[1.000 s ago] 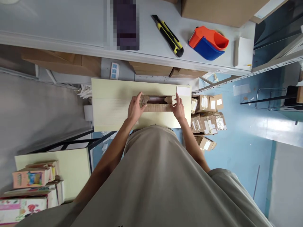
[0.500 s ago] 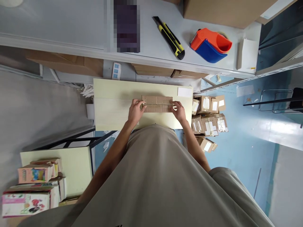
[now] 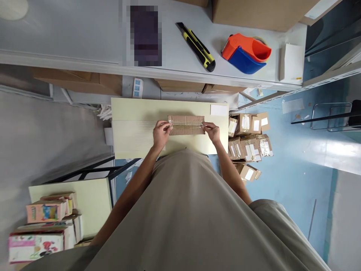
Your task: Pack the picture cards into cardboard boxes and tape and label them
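A small flat cardboard box [image 3: 186,130] lies on the pale yellow tabletop [image 3: 132,141] in front of my body. A lengthwise seam runs along its top, with a shiny strip of clear tape [image 3: 186,125] over it. My left hand [image 3: 161,133] is closed at the box's left end, thumb and fingertips pinched together by the seam. At the opposite end my right hand [image 3: 212,132] pinches the edge in the same manner. Whether the fingertips grip the cardboard itself or the tape ends is too small to tell.
A yellow-black utility knife [image 3: 197,48] and an orange-blue tape dispenser [image 3: 246,53] rest on the raised shelf [image 3: 84,49] ahead. Taped cartons [image 3: 249,146] sit at the right. Books [image 3: 36,246] are stacked on a lower-left table.
My right fingers have closed in against the box's right end, and the seam strip now looks flatter. The left hand stays at its end. The whole view has shifted slightly.
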`<state>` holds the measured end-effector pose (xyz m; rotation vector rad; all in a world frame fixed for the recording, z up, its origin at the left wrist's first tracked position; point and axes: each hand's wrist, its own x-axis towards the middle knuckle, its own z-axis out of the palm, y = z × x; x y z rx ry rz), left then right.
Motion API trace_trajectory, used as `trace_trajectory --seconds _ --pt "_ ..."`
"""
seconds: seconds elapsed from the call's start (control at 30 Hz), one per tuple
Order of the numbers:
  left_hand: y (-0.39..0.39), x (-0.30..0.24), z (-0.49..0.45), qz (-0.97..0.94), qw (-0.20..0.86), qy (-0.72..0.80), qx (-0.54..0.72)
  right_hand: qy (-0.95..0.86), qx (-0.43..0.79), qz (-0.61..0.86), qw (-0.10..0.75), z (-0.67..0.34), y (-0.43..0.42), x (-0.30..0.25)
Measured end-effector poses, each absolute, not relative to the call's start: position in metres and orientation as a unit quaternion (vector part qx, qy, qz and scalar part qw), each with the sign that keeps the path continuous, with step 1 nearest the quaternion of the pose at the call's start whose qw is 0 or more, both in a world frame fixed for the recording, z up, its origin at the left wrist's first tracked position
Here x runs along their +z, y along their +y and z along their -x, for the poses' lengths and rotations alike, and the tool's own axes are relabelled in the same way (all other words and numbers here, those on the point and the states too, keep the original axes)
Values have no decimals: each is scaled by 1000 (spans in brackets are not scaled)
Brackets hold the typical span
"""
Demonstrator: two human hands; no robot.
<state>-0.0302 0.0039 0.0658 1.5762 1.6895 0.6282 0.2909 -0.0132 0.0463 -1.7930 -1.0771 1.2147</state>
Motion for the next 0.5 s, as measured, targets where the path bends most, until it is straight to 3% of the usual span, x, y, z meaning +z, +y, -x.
trace_trajectory --seconds 0.5 --pt "1 69 29 -566 380 676 279 -378 481 690 387 -287 -29 54"
